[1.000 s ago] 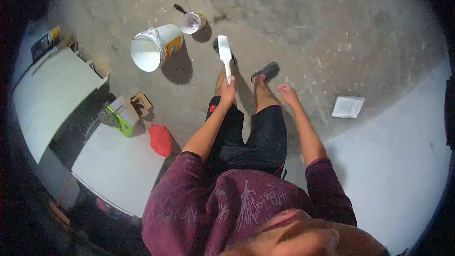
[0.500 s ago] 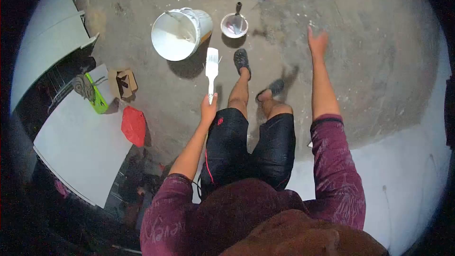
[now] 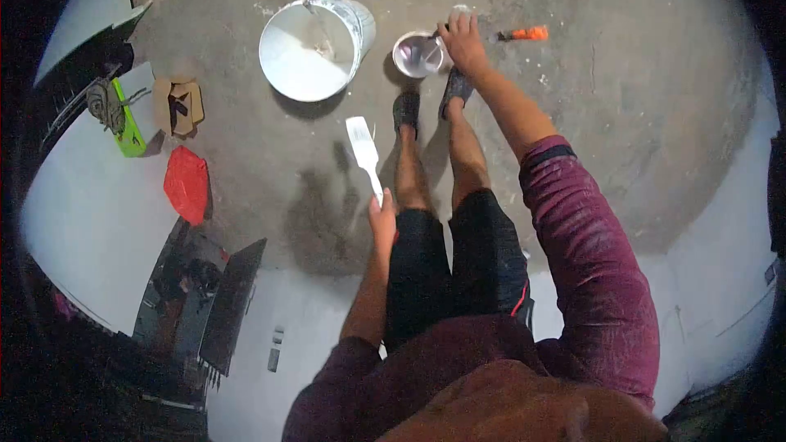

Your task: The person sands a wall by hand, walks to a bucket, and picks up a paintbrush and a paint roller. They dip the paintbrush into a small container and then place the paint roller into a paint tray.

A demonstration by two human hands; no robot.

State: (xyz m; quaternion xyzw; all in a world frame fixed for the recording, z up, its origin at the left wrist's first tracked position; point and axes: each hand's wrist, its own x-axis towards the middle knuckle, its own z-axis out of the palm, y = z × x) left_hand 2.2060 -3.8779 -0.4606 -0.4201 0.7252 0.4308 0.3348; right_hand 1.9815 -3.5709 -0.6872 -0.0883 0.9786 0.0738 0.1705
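Note:
My left hand [image 3: 381, 211] is closed around the handle of a white, paint-covered brush [image 3: 363, 146], its broad end pointing up and away from me. At the right rim of a small tub [image 3: 397, 64], my right hand [image 3: 466, 47] has its fingers bent around the dark handle of a tool whose lower end sits inside the tub. The fingers hide much of that handle, so the tool's kind cannot be made out. To the left stands a large white bucket [image 3: 299, 65], tilted in view, with white paint marks on its outside.
An orange-handled tool [image 3: 530, 33] lies on the concrete floor [image 3: 622, 115], right of the tub. At left are a red bag [image 3: 187, 184], an open cardboard box [image 3: 190, 110] and a bright green item [image 3: 129, 127] beside a white surface [image 3: 90, 213]. My feet stand just below the tub.
My right hand has come in from the right to the tub and taken the dark handle. The brush in my left hand is lower. My feet and body have shifted, and the view has turned.

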